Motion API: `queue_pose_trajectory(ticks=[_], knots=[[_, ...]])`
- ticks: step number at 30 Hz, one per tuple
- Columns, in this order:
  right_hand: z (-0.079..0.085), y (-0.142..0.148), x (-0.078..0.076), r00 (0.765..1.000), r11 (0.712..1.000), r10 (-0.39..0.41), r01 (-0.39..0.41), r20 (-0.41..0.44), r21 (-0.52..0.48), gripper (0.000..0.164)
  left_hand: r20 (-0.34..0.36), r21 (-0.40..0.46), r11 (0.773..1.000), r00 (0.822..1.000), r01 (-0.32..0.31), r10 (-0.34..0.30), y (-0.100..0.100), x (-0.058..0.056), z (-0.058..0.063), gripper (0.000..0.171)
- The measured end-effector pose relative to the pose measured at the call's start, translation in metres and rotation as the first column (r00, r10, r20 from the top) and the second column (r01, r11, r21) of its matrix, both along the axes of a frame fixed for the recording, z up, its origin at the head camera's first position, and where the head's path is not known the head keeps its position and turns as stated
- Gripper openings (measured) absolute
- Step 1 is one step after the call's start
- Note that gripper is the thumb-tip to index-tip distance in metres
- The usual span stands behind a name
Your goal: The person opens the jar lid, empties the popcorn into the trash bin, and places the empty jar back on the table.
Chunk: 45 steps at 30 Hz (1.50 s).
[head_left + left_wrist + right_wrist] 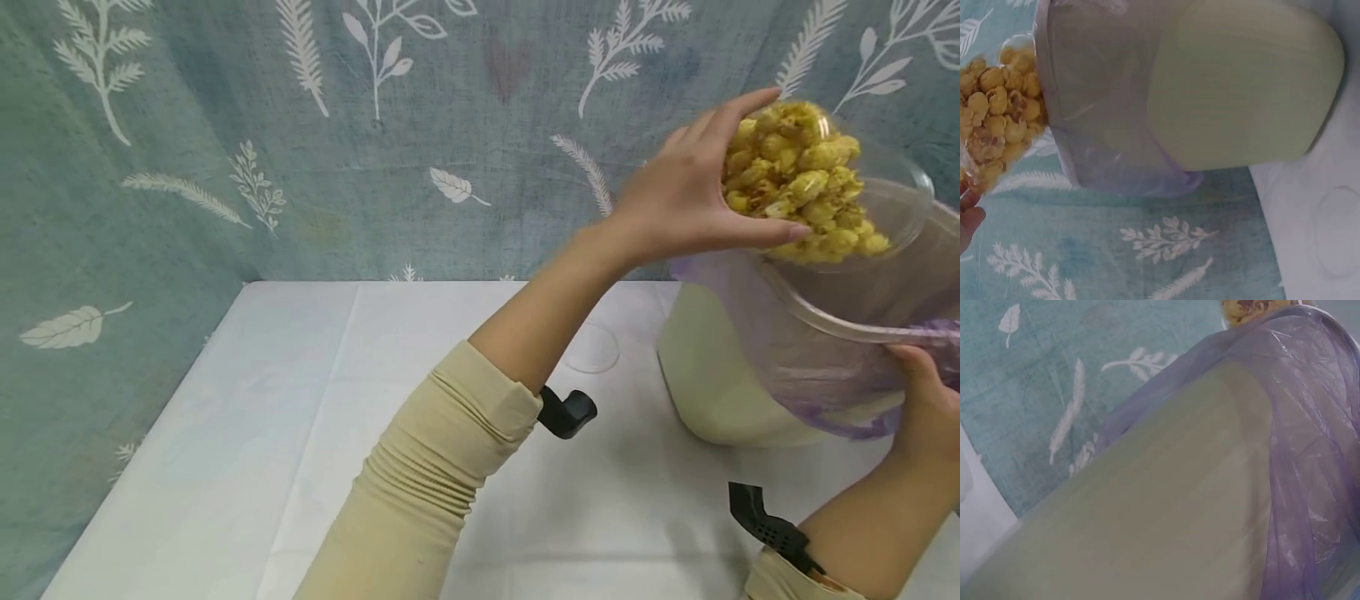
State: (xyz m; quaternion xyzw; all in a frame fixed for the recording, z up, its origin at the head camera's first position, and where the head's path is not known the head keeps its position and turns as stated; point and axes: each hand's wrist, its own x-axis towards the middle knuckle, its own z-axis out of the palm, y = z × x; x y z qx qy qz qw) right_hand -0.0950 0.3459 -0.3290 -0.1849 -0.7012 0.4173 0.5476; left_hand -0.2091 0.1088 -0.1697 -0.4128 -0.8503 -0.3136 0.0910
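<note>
My left hand (682, 200) grips a clear plastic tub, its rim (918, 179) tilted over the mouth of a pale green trash bin (705, 367). Yellow popcorn (806, 179) fills the tub's near part; the left wrist view also catches the popcorn (1000, 112) beside the bin's rim. A thin purple trash bag (810, 375) lines the bin and folds down over its outside. At the bin's near side, my right hand (930, 408) holds the rim and the bag, its fingers partly cut off by the frame edge. The right wrist view shows mostly bin wall (1147, 500) and bag (1304, 425).
A clear round lid (591, 348) lies on the white-covered table (300, 433), left of the bin. Behind the table hangs a green-blue leaf-patterned curtain (510, 167). Black wrist mounts (567, 412) stick out from both forearms.
</note>
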Motion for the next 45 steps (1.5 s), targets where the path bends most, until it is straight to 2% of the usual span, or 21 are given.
queue_pose_trajectory(ticks=[6, 11, 15, 20, 22, 27, 29, 33, 36, 37, 43, 45], knots=[[0.003, 0.002, -0.002, 0.999, 0.999, 0.045, -0.045, -0.027, 0.016, 0.1, -0.076, -0.05, 0.999, 0.997, 0.015, -0.019, 0.011, 0.005, 0.006, 0.105], [0.007, 0.003, -0.005, 0.993, 0.996, 0.081, -0.078, -0.087, 0.034, 0.099, -0.118, -0.074, 0.997, 0.993, 0.008, -0.017, 0.019, 0.009, 0.013, 0.1], [0.01, 0.001, -0.007, 0.978, 0.99, 0.139, -0.134, -0.152, 0.043, 0.102, -0.127, -0.1, 0.995, 0.992, 0.0, -0.013, 0.027, 0.013, 0.018, 0.099], [0.019, -0.002, -0.012, 0.931, 0.969, 0.246, -0.236, -0.271, 0.072, 0.107, -0.168, -0.123, 0.992, 0.986, -0.01, -0.011, 0.032, 0.014, 0.022, 0.098], [0.02, -0.003, -0.013, 0.925, 0.968, 0.251, -0.238, -0.287, 0.079, 0.108, -0.179, -0.124, 0.992, 0.984, -0.016, -0.006, 0.032, 0.013, 0.023, 0.097], [0.014, -0.002, -0.01, 0.963, 0.985, 0.165, -0.15, -0.211, 0.086, 0.107, -0.173, -0.134, 0.991, 0.985, -0.029, 0.006, 0.031, 0.012, 0.023, 0.098], [0.016, -0.002, -0.011, 0.956, 0.98, 0.192, -0.176, -0.222, 0.09, 0.107, -0.177, -0.14, 0.99, 0.984, -0.031, 0.006, 0.031, 0.013, 0.023, 0.099], [0.019, 0.001, -0.016, 0.924, 0.963, 0.268, -0.262, -0.272, 0.059, 0.105, -0.196, -0.143, 0.989, 0.981, -0.033, 0.004, 0.029, 0.014, 0.021, 0.099], [0.018, 0.004, -0.016, 0.927, 0.963, 0.268, -0.269, -0.261, 0.035, 0.103, -0.2, -0.149, 0.988, 0.98, -0.037, 0.006, 0.026, 0.013, 0.016, 0.1], [0.017, 0.004, -0.015, 0.936, 0.968, 0.251, -0.25, -0.247, 0.036, 0.103, -0.194, -0.15, 0.988, 0.981, -0.037, 0.007, 0.025, 0.013, 0.014, 0.1], [0.013, 0.005, -0.01, 0.968, 0.985, 0.171, -0.167, -0.185, 0.035, 0.105, -0.096, -0.137, 0.99, 0.995, -0.039, 0.026, 0.02, 0.011, 0.003, 0.104], [0.013, 0.005, -0.01, 0.97, 0.985, 0.171, -0.168, -0.174, 0.033, 0.105, -0.085, -0.136, 0.99, 0.996, -0.048, 0.036, 0.018, 0.01, 0.001, 0.107]])
